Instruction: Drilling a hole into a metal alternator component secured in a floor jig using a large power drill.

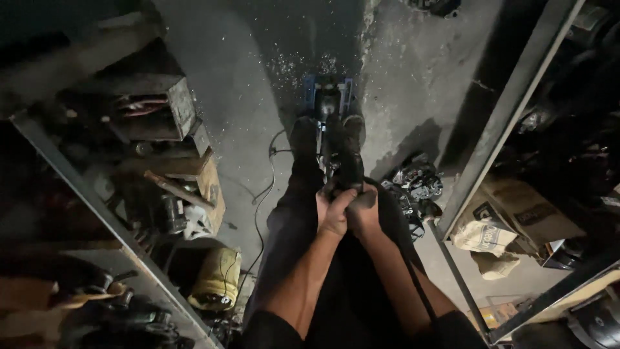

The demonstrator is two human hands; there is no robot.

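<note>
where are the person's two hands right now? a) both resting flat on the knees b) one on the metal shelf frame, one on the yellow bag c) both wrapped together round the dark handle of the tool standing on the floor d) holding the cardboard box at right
c: the left hand and right hand sit side by side, clasped on the dark handle of the tool rising from the concrete floor between the feet.

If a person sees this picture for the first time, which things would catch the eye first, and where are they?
In the middle, the left hand and the right hand close together around the dark handle of a machine that stands on the concrete floor between the person's shoes. Pale chips lie scattered just beyond its blue base. Metal shelves crowded with dark parts frame both sides, with a yellow container at lower left.
</note>
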